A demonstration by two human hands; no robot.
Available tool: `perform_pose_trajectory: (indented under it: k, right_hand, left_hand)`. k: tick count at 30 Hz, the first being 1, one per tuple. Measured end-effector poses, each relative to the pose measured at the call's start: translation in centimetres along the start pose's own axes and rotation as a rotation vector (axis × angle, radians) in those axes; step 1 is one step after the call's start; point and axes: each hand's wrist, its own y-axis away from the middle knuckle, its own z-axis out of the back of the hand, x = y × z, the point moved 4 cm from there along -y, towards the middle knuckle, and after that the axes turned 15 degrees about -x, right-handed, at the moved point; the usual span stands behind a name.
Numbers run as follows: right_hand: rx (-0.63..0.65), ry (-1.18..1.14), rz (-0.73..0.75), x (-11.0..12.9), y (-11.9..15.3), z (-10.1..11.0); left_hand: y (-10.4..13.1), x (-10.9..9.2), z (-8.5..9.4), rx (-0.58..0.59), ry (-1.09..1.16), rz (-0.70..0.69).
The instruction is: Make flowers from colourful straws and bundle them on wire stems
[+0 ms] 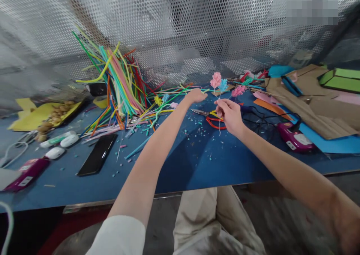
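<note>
My right hand (231,114) is closed in a pinch on the thin wire stems of a small bunch of fuzzy pipe-cleaner flowers. A pink flower (216,80) and a blue flower (223,85) stand above the fingers, and a twisted stem end hangs below them. Another pink flower (239,91) shows just right of these; whether it belongs to the bunch is unclear. My left hand (196,96) reaches over the back of the table, by some green pipe cleaners (185,89), its fingers mostly hidden. Scissors with red-orange handles (215,122) lie beneath my right hand.
A thick bundle of coloured pipe cleaners (120,82) stands at back left. Left lie a black phone (97,155), a purple glue gun (28,174) and a yellow tray (33,116). At right are another purple device (295,137), cables and brown cardboard (329,116). Clippings litter the blue table (180,172).
</note>
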Motion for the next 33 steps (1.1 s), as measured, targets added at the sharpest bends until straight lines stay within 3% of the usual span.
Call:
perform_pose_trajectory:
  k: [3, 8, 10, 14, 17, 20, 26, 33]
  right_hand:
    - [0.009, 0.028, 0.001, 0.0, 0.1, -0.1]
    - [0.021, 0.010, -0.017, -0.1, 0.3, -0.2]
    - [0.020, 0.005, -0.024, -0.1, 0.4, -0.1]
    - [0.023, 0.006, -0.023, 0.0, 0.4, -0.1]
    - [0.037, 0.000, -0.026, 0.0, 0.5, -0.1]
    - [0.048, 0.013, -0.025, 0.0, 0.6, -0.1]
    - [0.054, 0.021, -0.050, -0.2, 1.1, -0.5]
    - [0.025, -0.114, -0.206, -0.2, 2.1, -1.0]
  left_hand:
    - [0.2, 0.1, 1.5, -0.082, 0.089, -0.041]
    - [1.0, -0.4, 4.9, -0.477, 0.500, -0.236]
    - [1.0, -0.5, 6.7, -0.567, 0.584, -0.324]
    - [0.3, 0.2, 10.8, -0.700, 0.606, -0.386]
    - [0.8, 0.9, 12.4, -0.746, 0.500, -0.372]
    - [3.3, 1.4, 11.8, -0.684, 0.419, -0.347]
    - [9.9, 2.2, 8.3, -0.456, 0.406, -0.293]
    - [15.1, 4.3, 4.6, -0.286, 0.586, 0.050]
